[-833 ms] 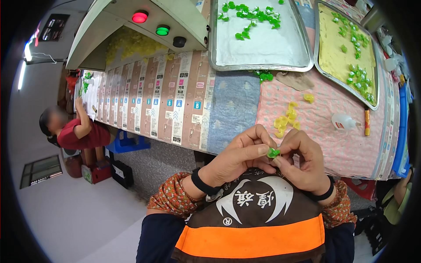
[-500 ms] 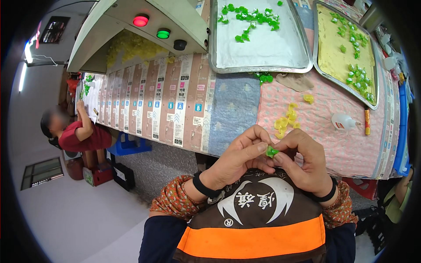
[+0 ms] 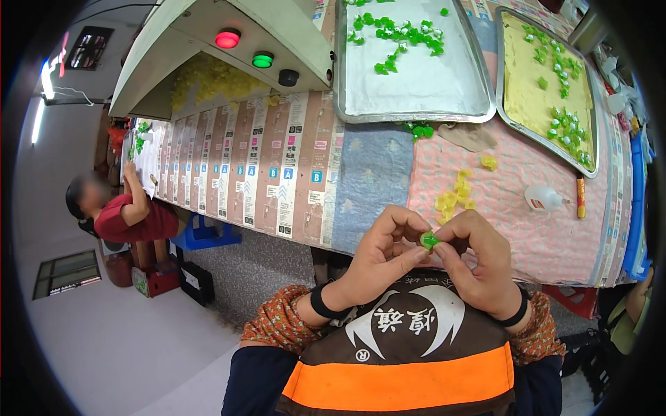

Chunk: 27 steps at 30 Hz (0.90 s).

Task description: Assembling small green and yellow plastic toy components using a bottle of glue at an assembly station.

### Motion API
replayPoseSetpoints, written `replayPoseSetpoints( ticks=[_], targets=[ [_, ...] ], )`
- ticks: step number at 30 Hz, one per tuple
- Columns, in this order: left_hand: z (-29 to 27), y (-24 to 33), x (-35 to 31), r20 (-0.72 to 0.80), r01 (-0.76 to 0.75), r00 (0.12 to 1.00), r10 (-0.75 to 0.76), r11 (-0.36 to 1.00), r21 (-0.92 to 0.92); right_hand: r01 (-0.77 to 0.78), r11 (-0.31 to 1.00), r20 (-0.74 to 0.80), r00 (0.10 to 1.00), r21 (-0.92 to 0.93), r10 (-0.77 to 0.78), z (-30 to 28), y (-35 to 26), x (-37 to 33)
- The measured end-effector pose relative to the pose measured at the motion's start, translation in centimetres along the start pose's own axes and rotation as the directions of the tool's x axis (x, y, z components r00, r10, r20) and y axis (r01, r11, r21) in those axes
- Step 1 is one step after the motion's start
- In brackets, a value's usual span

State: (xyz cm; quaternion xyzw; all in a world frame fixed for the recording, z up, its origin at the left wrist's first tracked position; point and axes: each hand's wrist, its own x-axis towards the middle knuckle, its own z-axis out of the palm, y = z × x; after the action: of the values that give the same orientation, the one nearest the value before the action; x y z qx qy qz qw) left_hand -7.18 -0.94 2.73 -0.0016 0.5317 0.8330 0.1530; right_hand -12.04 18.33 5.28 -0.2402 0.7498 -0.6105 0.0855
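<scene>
Over the near edge of the table, my left hand [image 3: 388,251] and my right hand [image 3: 480,260] meet at the fingertips. Between them is a small green plastic piece [image 3: 429,240], with a pale yellowish part showing at its left side. My left thumb and forefinger close on that side, while my right thumb and forefinger pinch the green end. Fingers cover some of the piece. Just beyond my hands, several translucent yellow plastic pieces [image 3: 456,197] lie on the pink cloth [image 3: 506,236]. Green pieces [image 3: 419,130] sit by the front rim of the white-lined tray.
A metal tray lined in white [image 3: 416,90] and a yellow-lined tray [image 3: 534,97] hold green pieces. Right of the yellow pieces are a white squeeze bottle [image 3: 544,198] and an orange tube [image 3: 581,196]. A machine housing [image 3: 173,41] with lit lamps stands left; a person in red [image 3: 128,215] sits beyond.
My left thumb has moved up onto the piece, and the other left fingers have curled in. The piece has turned slightly, showing its pale part. The view has shifted slightly.
</scene>
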Motion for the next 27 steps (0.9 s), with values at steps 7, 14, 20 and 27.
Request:
replayPoseSetpoints(
  ticks=[7, 14, 20, 27],
  targets=[
    [0.1, -0.2, 0.0, -0.02, -0.011, 1.0, 0.012, 0.997, 0.075, 0.088, 0.994, -0.041, 0.995, -0.072, -0.091, 0.2, -0.3, 0.1],
    [0.3, -0.3, 0.1, -0.017, 0.012, 1.0, -0.011, 1.0, 0.014, 0.123, 0.989, -0.067, 0.989, -0.087, -0.129, 0.1, -0.3, -0.1],
    [0.7, -0.2, 0.3, -0.009, -0.025, 1.0, 0.025, 0.998, 0.049, 0.145, 0.987, -0.063, 0.987, -0.064, -0.149, -0.2, -0.2, -0.2],
    [1.8, 0.3, 0.7, 0.003, -0.081, 0.997, 0.081, 0.99, 0.111, 0.057, 0.998, -0.045, 0.997, 0.02, -0.056, -1.9, -1.0, -0.8]
  ],
)
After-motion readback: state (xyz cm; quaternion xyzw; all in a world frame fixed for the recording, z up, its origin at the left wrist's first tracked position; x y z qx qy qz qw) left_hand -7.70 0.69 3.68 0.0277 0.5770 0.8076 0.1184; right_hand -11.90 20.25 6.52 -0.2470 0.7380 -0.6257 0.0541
